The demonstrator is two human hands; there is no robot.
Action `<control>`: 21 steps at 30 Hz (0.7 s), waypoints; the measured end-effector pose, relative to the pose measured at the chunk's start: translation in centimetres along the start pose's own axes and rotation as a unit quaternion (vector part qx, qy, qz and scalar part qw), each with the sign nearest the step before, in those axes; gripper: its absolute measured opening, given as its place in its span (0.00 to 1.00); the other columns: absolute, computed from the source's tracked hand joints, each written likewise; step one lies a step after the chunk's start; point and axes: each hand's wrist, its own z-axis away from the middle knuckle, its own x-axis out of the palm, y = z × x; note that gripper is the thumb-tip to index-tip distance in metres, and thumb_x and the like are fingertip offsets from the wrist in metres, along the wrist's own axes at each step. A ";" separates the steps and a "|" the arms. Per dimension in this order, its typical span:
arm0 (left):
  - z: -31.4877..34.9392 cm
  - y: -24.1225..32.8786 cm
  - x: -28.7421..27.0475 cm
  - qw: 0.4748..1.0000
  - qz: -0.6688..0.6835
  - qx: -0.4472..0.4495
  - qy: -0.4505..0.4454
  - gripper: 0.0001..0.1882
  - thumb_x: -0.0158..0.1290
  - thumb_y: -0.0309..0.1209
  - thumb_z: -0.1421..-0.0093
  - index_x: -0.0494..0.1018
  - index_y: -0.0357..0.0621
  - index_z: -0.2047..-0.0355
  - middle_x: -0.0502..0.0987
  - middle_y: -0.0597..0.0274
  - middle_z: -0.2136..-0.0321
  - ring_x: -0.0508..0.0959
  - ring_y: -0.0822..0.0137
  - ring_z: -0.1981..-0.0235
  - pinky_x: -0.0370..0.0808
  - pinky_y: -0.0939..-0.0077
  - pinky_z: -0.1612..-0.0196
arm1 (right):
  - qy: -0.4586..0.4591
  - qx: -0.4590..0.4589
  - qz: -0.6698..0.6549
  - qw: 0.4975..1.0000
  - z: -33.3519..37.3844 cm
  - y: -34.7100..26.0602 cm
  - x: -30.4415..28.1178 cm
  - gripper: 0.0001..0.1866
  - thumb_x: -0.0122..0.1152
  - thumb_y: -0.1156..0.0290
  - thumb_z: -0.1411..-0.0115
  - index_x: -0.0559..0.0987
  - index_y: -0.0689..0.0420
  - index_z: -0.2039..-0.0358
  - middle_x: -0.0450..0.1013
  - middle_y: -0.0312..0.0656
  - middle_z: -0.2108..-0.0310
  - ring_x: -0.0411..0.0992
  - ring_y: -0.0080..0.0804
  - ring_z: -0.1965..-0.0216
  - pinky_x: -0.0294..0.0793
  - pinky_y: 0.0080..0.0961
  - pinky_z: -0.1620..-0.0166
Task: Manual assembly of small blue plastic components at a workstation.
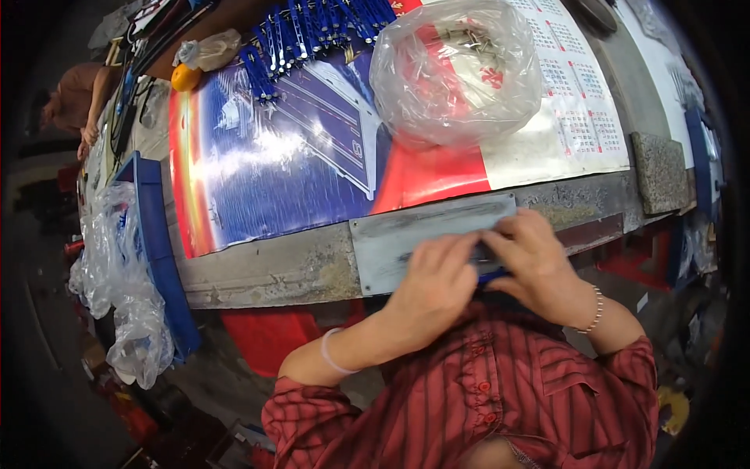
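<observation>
Both hands meet over a grey metal plate [383, 254] fixed at the table's near edge. My left hand [437, 285] is closed, palm down, with its fingertips pressed together near the plate's middle; whatever they grip is hidden. My right hand [539, 262] is closed in a pinch, its index finger and thumb bent toward the left fingertips. A slim blue piece [491, 276] shows between the right thumb and fingers, mostly covered. At the far side lies a pile of slim blue and silver pieces [301, 35], similar in colour.
A clear plastic bag [457, 78] with small metal parts rests on a glossy calendar sheet [289, 164]. An orange fruit [185, 77] sits far left. Left stands a blue crate [160, 250] draped with clear plastic [117, 266]; right, a stone block [660, 172]. Another person [78, 98] is at upper left.
</observation>
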 end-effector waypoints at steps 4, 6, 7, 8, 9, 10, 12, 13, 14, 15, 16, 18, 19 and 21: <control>4.5 -1.7 -3.4 0.995 -0.064 -0.078 0.028 0.17 0.59 0.24 0.61 0.66 0.34 0.71 0.71 0.45 0.58 0.70 0.46 0.58 0.66 0.56 0.56 | 0.023 -0.098 -0.044 0.994 -4.8 -2.0 5.3 0.31 0.69 0.69 0.67 0.71 0.64 0.59 0.65 0.47 0.63 0.64 0.46 0.60 0.64 0.38 0.55; 6.3 -1.9 -4.6 0.990 -0.086 -0.105 0.042 0.17 0.59 0.25 0.61 0.66 0.34 0.71 0.70 0.45 0.57 0.70 0.46 0.58 0.65 0.55 0.55 | 0.047 -0.139 -0.062 0.987 -6.5 -3.4 7.0 0.29 0.67 0.69 0.64 0.70 0.65 0.60 0.65 0.48 0.63 0.63 0.45 0.60 0.63 0.38 0.55; 6.2 -1.6 -4.7 0.990 -0.089 -0.104 0.040 0.17 0.59 0.25 0.61 0.66 0.34 0.71 0.70 0.45 0.57 0.70 0.46 0.58 0.65 0.55 0.55 | 0.043 -0.135 -0.063 0.988 -6.3 -3.5 6.8 0.29 0.67 0.69 0.65 0.71 0.65 0.60 0.65 0.48 0.63 0.63 0.46 0.61 0.63 0.38 0.55; 5.8 -1.3 -4.3 0.991 -0.088 -0.095 0.034 0.15 0.58 0.26 0.60 0.67 0.34 0.72 0.70 0.45 0.56 0.71 0.47 0.58 0.65 0.56 0.56 | 0.036 -0.137 -0.065 0.988 -6.0 -3.1 6.5 0.29 0.67 0.69 0.65 0.71 0.64 0.59 0.65 0.48 0.63 0.64 0.46 0.61 0.63 0.38 0.55; 5.1 -1.2 -3.5 0.992 -0.084 -0.085 0.029 0.13 0.57 0.27 0.58 0.67 0.35 0.73 0.70 0.46 0.55 0.71 0.49 0.58 0.65 0.57 0.57 | 0.020 -0.092 -0.051 0.994 -4.8 -2.5 5.5 0.30 0.68 0.69 0.66 0.71 0.63 0.59 0.65 0.48 0.63 0.64 0.46 0.61 0.64 0.38 0.55; 3.8 -0.8 -2.3 0.995 -0.067 -0.060 0.046 0.12 0.54 0.28 0.57 0.67 0.34 0.73 0.69 0.44 0.55 0.70 0.49 0.58 0.65 0.56 0.57 | -0.001 -0.060 -0.041 0.997 -3.3 -1.9 4.0 0.31 0.68 0.70 0.67 0.71 0.63 0.59 0.65 0.48 0.63 0.64 0.47 0.62 0.64 0.39 0.55; 0.6 0.1 -0.4 0.999 -0.029 -0.011 0.016 0.11 0.47 0.29 0.55 0.67 0.33 0.73 0.68 0.40 0.55 0.68 0.48 0.55 0.64 0.57 0.54 | 0.044 0.015 -0.007 0.999 -0.5 -0.7 1.4 0.33 0.70 0.74 0.69 0.71 0.62 0.58 0.65 0.49 0.63 0.64 0.49 0.60 0.65 0.41 0.54; -1.1 0.6 0.5 0.999 -0.016 0.022 0.028 0.11 0.47 0.28 0.56 0.67 0.32 0.73 0.68 0.41 0.55 0.68 0.48 0.55 0.64 0.57 0.53 | 0.048 0.021 0.013 0.999 0.7 -0.3 0.3 0.34 0.70 0.75 0.70 0.70 0.62 0.57 0.65 0.49 0.63 0.64 0.50 0.59 0.65 0.43 0.53; -1.5 1.0 0.5 0.998 -0.037 0.042 0.031 0.11 0.47 0.28 0.55 0.67 0.33 0.72 0.67 0.40 0.55 0.68 0.48 0.54 0.64 0.58 0.53 | 0.052 0.024 0.031 0.998 1.2 -0.3 -0.3 0.35 0.70 0.76 0.71 0.70 0.62 0.57 0.65 0.49 0.62 0.64 0.51 0.57 0.64 0.44 0.52; -0.5 0.9 0.2 0.999 -0.040 0.020 0.032 0.11 0.47 0.28 0.55 0.67 0.33 0.72 0.68 0.41 0.55 0.68 0.48 0.55 0.65 0.58 0.54 | 0.054 0.014 0.037 0.998 0.8 -0.6 0.1 0.35 0.70 0.76 0.71 0.70 0.61 0.56 0.65 0.49 0.61 0.64 0.51 0.57 0.64 0.45 0.50; 0.1 0.2 0.1 0.999 -0.033 0.014 0.026 0.11 0.47 0.29 0.55 0.67 0.33 0.72 0.68 0.42 0.56 0.69 0.49 0.56 0.65 0.58 0.54 | 0.041 0.018 0.012 0.999 0.1 -0.7 0.7 0.34 0.70 0.75 0.70 0.70 0.61 0.56 0.65 0.49 0.61 0.64 0.51 0.57 0.63 0.45 0.51; 2.7 -0.8 -1.7 0.998 -0.040 -0.032 0.046 0.12 0.55 0.26 0.58 0.66 0.34 0.74 0.70 0.45 0.57 0.71 0.48 0.58 0.66 0.57 0.55 | 0.032 -0.044 -0.022 0.998 -2.6 -1.5 3.4 0.29 0.68 0.72 0.67 0.71 0.62 0.59 0.65 0.48 0.65 0.64 0.48 0.62 0.64 0.40 0.57; 4.5 -1.4 -2.7 0.995 -0.062 -0.060 0.052 0.13 0.58 0.26 0.60 0.66 0.35 0.75 0.70 0.45 0.57 0.71 0.48 0.59 0.66 0.57 0.56 | 0.050 -0.080 -0.062 0.994 -4.3 -2.2 5.0 0.26 0.67 0.70 0.64 0.72 0.61 0.62 0.65 0.46 0.67 0.63 0.45 0.64 0.63 0.38 0.58; 5.6 -1.8 -3.5 0.992 -0.085 -0.078 0.054 0.15 0.60 0.26 0.63 0.66 0.36 0.75 0.71 0.46 0.58 0.71 0.48 0.59 0.66 0.57 0.56 | 0.077 -0.137 -0.057 0.986 -6.2 -3.2 7.7 0.25 0.66 0.68 0.64 0.72 0.62 0.62 0.65 0.45 0.67 0.63 0.44 0.64 0.63 0.37 0.59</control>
